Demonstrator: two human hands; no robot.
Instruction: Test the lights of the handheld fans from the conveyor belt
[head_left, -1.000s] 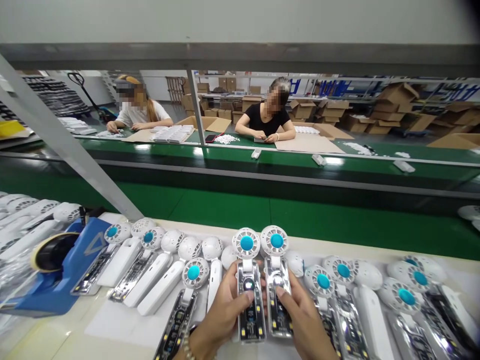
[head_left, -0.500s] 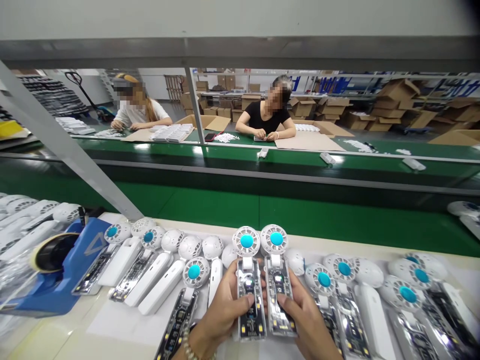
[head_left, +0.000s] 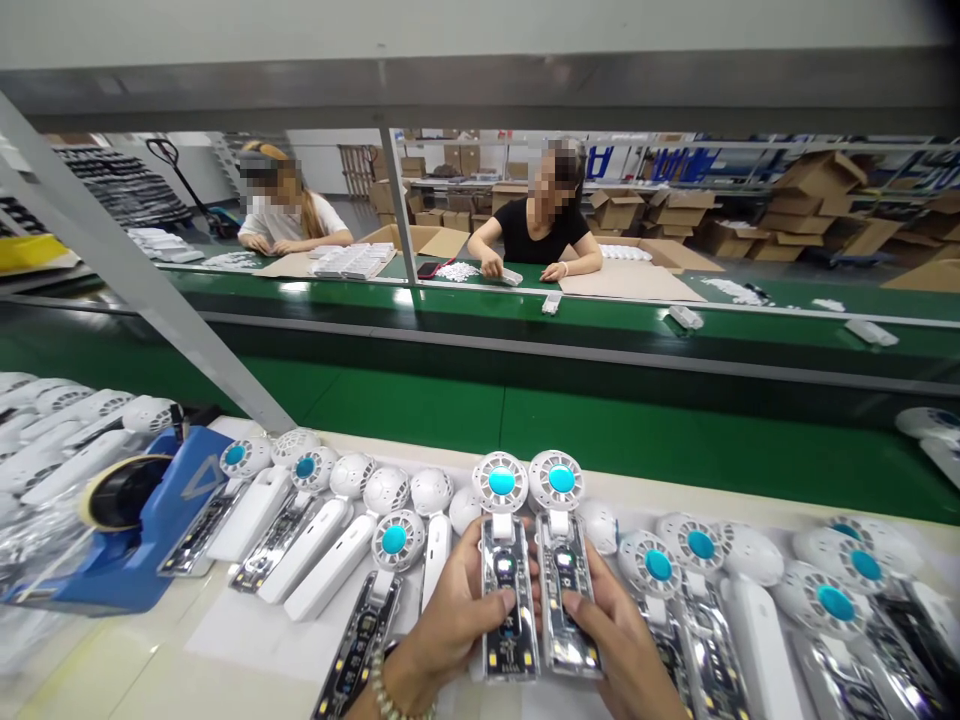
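My left hand (head_left: 450, 625) grips a small handheld fan (head_left: 505, 575) with a clear handle, exposed circuit board and a teal hub; its thumb presses on the handle. Right beside it, my right hand (head_left: 619, 640) holds a second identical fan (head_left: 564, 570) the same way. Both fans are held side by side, heads pointing away from me, just above the white table (head_left: 120, 680). Small lights glow on both circuit boards.
Rows of similar fans lie to the left (head_left: 322, 545) and right (head_left: 697, 590) of my hands. A blue tape dispenser (head_left: 120, 535) stands at the left. Beyond runs a green conveyor belt (head_left: 600, 420); two people (head_left: 544, 225) sit working across it, with cardboard boxes (head_left: 810, 200) behind.
The view has shifted slightly; both fans stay in my hands, held side by side. Small parts on the far belt have moved to the right.
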